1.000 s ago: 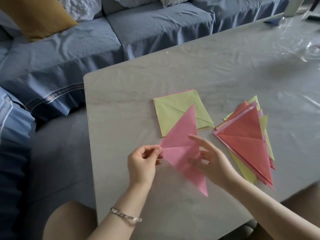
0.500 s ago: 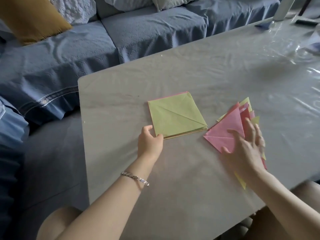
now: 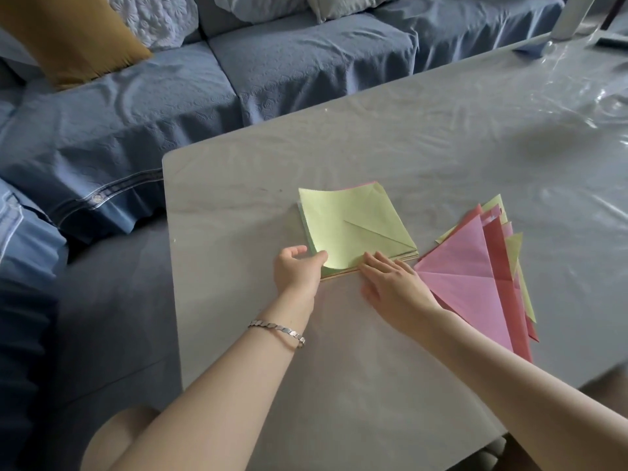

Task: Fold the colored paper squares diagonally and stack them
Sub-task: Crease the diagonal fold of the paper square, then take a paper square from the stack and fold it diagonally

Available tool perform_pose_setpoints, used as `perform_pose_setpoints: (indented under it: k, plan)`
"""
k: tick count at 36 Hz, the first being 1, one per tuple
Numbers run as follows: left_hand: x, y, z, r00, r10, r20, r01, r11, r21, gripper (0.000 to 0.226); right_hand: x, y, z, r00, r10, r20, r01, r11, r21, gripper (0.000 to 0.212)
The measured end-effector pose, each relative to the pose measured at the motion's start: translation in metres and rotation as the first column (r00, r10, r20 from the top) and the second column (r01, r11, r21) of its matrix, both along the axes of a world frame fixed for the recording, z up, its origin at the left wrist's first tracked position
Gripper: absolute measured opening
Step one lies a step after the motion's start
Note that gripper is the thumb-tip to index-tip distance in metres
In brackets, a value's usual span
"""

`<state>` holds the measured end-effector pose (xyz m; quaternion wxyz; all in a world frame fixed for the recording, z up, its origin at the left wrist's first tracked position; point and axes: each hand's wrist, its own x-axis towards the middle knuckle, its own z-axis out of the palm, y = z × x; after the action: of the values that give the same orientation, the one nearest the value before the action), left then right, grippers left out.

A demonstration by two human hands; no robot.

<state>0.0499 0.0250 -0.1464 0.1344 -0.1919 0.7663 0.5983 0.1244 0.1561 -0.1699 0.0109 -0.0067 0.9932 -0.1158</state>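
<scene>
A stack of paper squares point(image 3: 404, 257) lies mid-table, its top light-green sheet point(image 3: 350, 226) curling up at the near left corner. My left hand point(image 3: 297, 268) pinches that lifted corner between thumb and fingers. My right hand point(image 3: 394, 283) lies flat with fingers spread, fingertips touching the stack's near edge. To the right sits a pile of folded triangles point(image 3: 509, 266), with a pink triangle point(image 3: 465, 277) on top and red and yellow-green ones fanned beneath it.
The grey table point(image 3: 339, 385) has a wrinkled clear plastic cover. A blue sofa point(image 3: 272, 62) with a mustard cushion point(image 3: 68, 32) runs along the far left side. A white post point(image 3: 574, 15) and small items stand at the far right corner.
The pink triangle went from both hands onto the folded pile. My right hand then moved left to the square stack, and my left hand lifted the green sheet's near corner.
</scene>
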Motion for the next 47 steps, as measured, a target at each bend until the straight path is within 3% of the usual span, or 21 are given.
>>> perform_pose_setpoints:
  k: [3, 7, 11, 15, 18, 21, 24, 29, 31, 34, 37, 41, 44, 47]
  plan:
    - [-0.001, 0.004, 0.000, 0.999, -0.033, -0.005, 0.032, 0.996, -0.079, 0.044, 0.001, 0.000, 0.000, 1.000, 0.009, -0.010, -0.009, 1.000, -0.008, 0.038]
    - [-0.004, 0.002, -0.002, 1.000, -0.030, -0.005, 0.029, 0.994, -0.104, 0.032, 0.001, 0.002, -0.002, 0.999, 0.022, -0.040, -0.023, 0.999, -0.032, 0.036]
    - [-0.001, -0.007, 0.001, 0.999, -0.046, 0.016, 0.046, 0.999, -0.021, 0.020, 0.004, 0.004, -0.011, 0.992, -0.037, -0.120, 0.022, 0.992, -0.128, 0.045]
    - [0.010, -0.033, 0.014, 0.991, -0.061, 0.117, 0.041, 0.984, 0.171, 0.019, 0.009, 0.001, -0.016, 0.952, -0.053, -0.302, 0.004, 0.987, -0.160, 0.056]
    - [0.018, -0.064, 0.020, 0.973, -0.098, 0.208, 0.056, 0.978, 0.199, 0.019, 0.013, -0.002, -0.016, 0.917, 0.012, -0.398, -0.090, 0.980, -0.179, 0.039]
    - [0.023, -0.093, 0.020, 0.956, -0.155, 0.247, 0.138, 0.987, 0.088, 0.016, 0.020, -0.003, -0.018, 0.863, 0.128, -0.490, -0.242, 0.954, -0.178, 0.009]
    - [0.027, -0.112, 0.017, 0.930, -0.213, 0.299, 0.216, 0.976, 0.022, 0.013, 0.028, -0.006, -0.019, 0.862, 0.255, -0.438, -0.367, 0.910, -0.193, 0.033]
    - [0.032, -0.122, 0.017, 0.883, -0.216, 0.418, 0.124, 0.964, 0.237, 0.017, 0.042, -0.013, -0.029, 0.888, 0.407, -0.215, -0.445, 0.877, -0.181, 0.070]
    - [0.032, -0.124, 0.016, 0.869, -0.208, 0.449, 0.059, 0.944, 0.324, 0.016, 0.046, -0.015, -0.033, 0.885, 0.412, -0.215, -0.451, 0.873, -0.182, 0.070]
    - [0.034, -0.126, 0.015, 0.846, -0.228, 0.482, 0.027, 0.922, 0.387, 0.015, 0.048, -0.018, -0.035, 0.862, 0.360, -0.356, -0.451, 0.866, -0.216, 0.044]
    - [0.036, -0.125, 0.012, 0.854, -0.245, 0.459, 0.103, 0.945, 0.312, 0.017, 0.047, -0.013, -0.034, 0.839, 0.316, -0.443, -0.444, 0.868, -0.221, 0.026]
    - [0.038, -0.119, 0.005, 0.900, -0.328, 0.286, 0.348, 0.937, -0.022, 0.023, 0.050, -0.003, -0.032, 0.835, 0.336, -0.436, -0.464, 0.855, -0.230, 0.018]
    - [0.035, -0.110, 0.003, 0.925, -0.364, 0.110, 0.379, 0.903, -0.202, 0.007, 0.055, -0.003, -0.030, 0.824, 0.398, -0.404, -0.503, 0.841, -0.198, 0.022]
    - [0.031, -0.099, 0.002, 0.934, -0.354, 0.050, 0.355, 0.898, -0.262, 0.024, 0.063, -0.010, -0.028, 0.828, 0.433, -0.355, -0.528, 0.815, -0.239, 0.022]
